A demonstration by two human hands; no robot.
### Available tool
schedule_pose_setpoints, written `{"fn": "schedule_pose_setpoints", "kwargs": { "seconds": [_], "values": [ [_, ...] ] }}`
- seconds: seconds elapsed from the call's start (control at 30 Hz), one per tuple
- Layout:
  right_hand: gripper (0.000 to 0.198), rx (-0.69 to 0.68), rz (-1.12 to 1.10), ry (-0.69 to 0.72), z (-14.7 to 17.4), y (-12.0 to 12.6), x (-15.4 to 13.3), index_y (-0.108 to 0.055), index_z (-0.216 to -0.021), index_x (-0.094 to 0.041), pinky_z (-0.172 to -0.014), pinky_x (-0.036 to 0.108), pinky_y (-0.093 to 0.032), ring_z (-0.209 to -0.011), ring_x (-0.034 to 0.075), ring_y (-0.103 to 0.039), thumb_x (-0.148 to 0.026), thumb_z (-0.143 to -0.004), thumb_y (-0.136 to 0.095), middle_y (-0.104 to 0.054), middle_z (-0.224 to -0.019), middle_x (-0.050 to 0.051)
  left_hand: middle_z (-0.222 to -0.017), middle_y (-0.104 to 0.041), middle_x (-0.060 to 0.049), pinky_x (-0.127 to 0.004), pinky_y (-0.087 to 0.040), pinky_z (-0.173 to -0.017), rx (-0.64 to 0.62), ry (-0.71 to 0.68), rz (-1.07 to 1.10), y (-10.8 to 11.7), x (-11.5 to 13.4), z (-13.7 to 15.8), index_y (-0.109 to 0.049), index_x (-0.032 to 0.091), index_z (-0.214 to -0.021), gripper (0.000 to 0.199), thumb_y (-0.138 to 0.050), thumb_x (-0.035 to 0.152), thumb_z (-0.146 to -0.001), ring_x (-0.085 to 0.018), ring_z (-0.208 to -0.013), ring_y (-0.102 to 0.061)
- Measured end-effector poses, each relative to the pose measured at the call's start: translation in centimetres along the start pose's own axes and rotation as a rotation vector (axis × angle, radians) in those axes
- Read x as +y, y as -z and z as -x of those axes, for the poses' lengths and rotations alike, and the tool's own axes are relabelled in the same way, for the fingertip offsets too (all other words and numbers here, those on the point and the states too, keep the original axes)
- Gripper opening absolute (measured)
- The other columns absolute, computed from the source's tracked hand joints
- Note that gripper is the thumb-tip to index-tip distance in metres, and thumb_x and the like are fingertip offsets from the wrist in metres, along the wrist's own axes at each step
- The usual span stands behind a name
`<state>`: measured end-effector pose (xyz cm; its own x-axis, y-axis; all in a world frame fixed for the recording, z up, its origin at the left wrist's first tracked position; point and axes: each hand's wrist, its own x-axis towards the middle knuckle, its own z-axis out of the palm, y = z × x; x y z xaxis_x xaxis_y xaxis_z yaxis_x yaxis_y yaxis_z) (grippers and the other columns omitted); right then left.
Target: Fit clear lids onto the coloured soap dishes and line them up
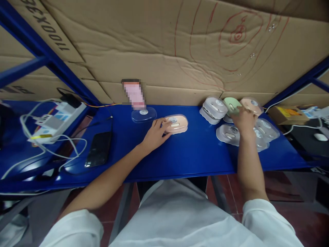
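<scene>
My left hand [155, 133] lies at the left end of a peach oval plastic pack [178, 122] with a clear cover and a round label. Its fingers are apart, resting on the pack, with the thumb by the near edge. At the right, my right hand [245, 121] reaches down among similar packs. Its fingers touch or hover over the green pack [231, 104] and the peach pack [250, 103]; the fingertips are blurred and partly hidden. Stacked grey packs [214, 108] stand left of these, and another grey pack [227, 133] lies in front.
An empty-looking clear cover [144, 115] lies below a propped, blurred-out screen [134, 94]. A black phone [99, 149] and a white power strip [58, 120] with tangled cables are at the left. Cardboard [154, 44] walls the back of the blue table [180, 157]; a small box [290, 115] stands far right.
</scene>
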<state>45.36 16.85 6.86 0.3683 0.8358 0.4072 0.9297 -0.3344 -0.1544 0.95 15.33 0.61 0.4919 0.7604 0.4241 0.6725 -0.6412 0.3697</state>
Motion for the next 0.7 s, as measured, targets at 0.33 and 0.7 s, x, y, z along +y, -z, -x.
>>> {"fn": "schedule_pose_setpoints", "kwargs": {
  "seconds": [0.33,0.7],
  "values": [
    [0.051,0.075,-0.099,-0.021,0.2,1.4,0.1,-0.073,-0.140,-0.013,-0.099,0.050,-0.049,-0.120,0.039,-0.065,-0.041,-0.099,-0.069,-0.073,-0.128,0.029,-0.170,-0.042,-0.021,-0.069,-0.025,-0.129,-0.057,0.163,-0.225,3.0,-4.4,-0.8,-0.047,0.022,-0.160,0.055,-0.047,0.035,-0.107,-0.041,-0.159,-0.040],
    [0.044,-0.309,-0.580,1.213,11.3,2.0,-12.2,-0.065,-0.151,-0.037,-0.125,0.057,-0.045,-0.156,0.031,-0.047,-0.045,-0.107,-0.062,-0.066,-0.153,-0.001,-0.167,-0.043,-0.021,-0.078,-0.040,-0.113,-0.246,0.249,-0.245,5.5,-7.4,1.4,-0.055,0.032,-0.153,0.061,-0.071,0.045,-0.096,-0.049,-0.152,-0.043]
  ]
}}
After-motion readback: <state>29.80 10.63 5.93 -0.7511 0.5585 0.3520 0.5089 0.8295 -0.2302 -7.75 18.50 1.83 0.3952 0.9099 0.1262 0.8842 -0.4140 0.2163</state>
